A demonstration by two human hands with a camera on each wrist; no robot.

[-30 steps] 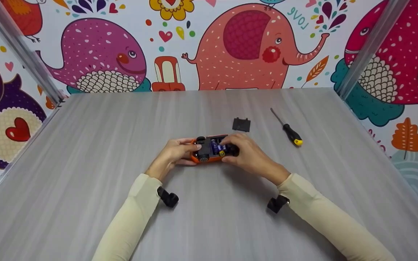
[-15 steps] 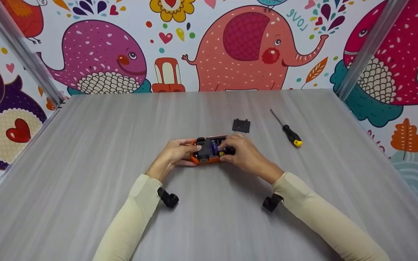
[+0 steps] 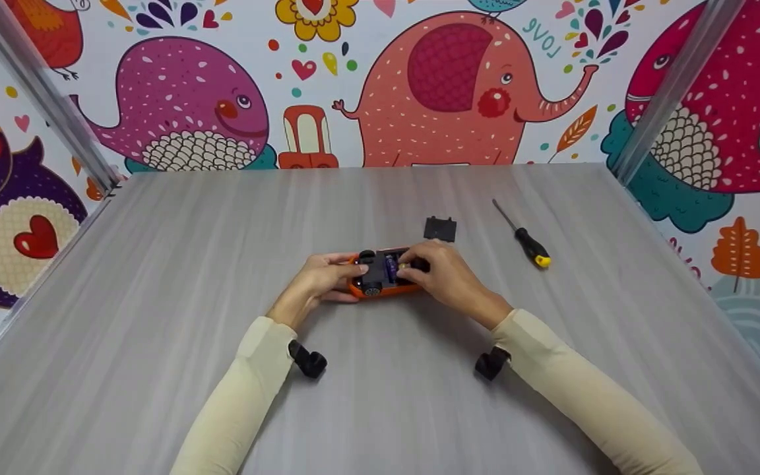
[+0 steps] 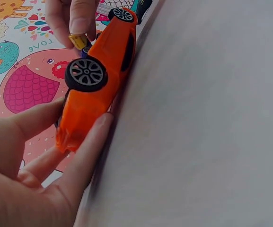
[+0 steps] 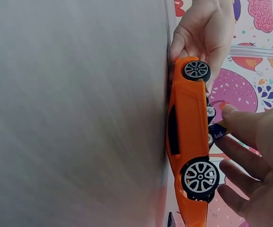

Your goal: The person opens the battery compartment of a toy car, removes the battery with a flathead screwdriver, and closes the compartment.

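Note:
An orange toy car [image 3: 390, 291] lies wheels up on the table, its battery compartment uncovered. My left hand [image 3: 314, 277] grips the car's left end, thumb on the dark underside and fingers along the side. Between thumb and fingertips, my right hand [image 3: 444, 267] pinches a battery [image 5: 217, 131] with a dark blue wrap and yellow end. That battery sticks up, tilted, at the compartment; the left wrist view shows its yellow end [image 4: 78, 41]. A purple battery [image 3: 391, 265] lies inside the compartment. The right fingers hide the compartment's right part in the head view.
Behind the car lies a small black battery cover [image 3: 440, 229]. Farther right is a screwdriver [image 3: 532, 247] with a black and yellow handle. A wall with printed cartoon animals [image 3: 446, 86] and metal posts [image 3: 667, 92] stand at the table's back and sides.
My right hand has shifted slightly left, and the yellow-ended battery, lower in the compartment before, is now pinched and tilted up. My left hand keeps its grip on the car.

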